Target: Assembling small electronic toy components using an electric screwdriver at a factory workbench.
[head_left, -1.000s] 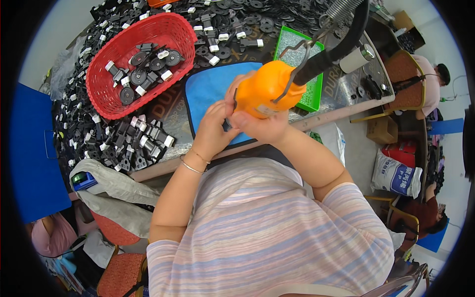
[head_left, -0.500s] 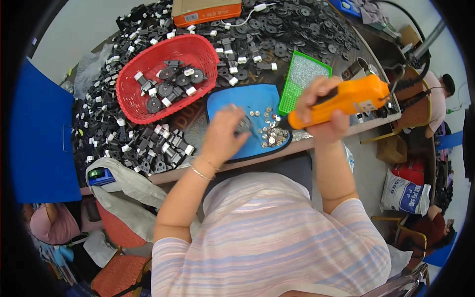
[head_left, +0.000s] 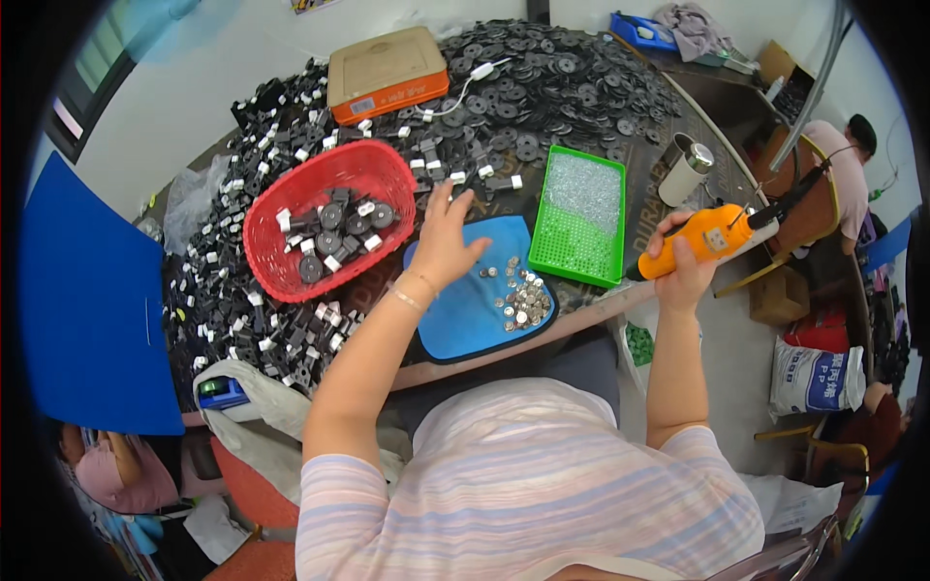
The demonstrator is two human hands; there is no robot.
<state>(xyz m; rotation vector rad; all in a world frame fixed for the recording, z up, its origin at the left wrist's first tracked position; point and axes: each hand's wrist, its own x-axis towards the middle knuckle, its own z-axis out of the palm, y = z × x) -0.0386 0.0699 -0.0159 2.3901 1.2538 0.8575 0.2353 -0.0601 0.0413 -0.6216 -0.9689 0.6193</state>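
My right hand point(head_left: 684, 275) is wrapped round an orange electric screwdriver point(head_left: 699, 241), with its dark tip pointing left beside the green tray. My left hand point(head_left: 445, 246) is over the upper left of the blue mat point(head_left: 455, 315), fingers stretched away from me and thumb apart. Its fingertips are close to black parts with white ends point(head_left: 499, 182); I see nothing gripped in it. Small round silver metal pieces point(head_left: 526, 303) are heaped on the mat's right side. The green tray point(head_left: 581, 261) beyond holds many small silvery pieces in its far half.
A red basket point(head_left: 266, 254) of black wheel-like assemblies is left of the mat. Black discs point(head_left: 572, 82) pile up at the back, near an orange-and-tan box point(head_left: 387, 77). A thermos point(head_left: 686, 174) stands right of the tray. Other people point(head_left: 841, 165) sit nearby.
My left hand has moved up and away from the mat's middle, its fingers now extended. The screwdriver has swung right, off the silver pieces. The view has tilted to show more of the table's far side.
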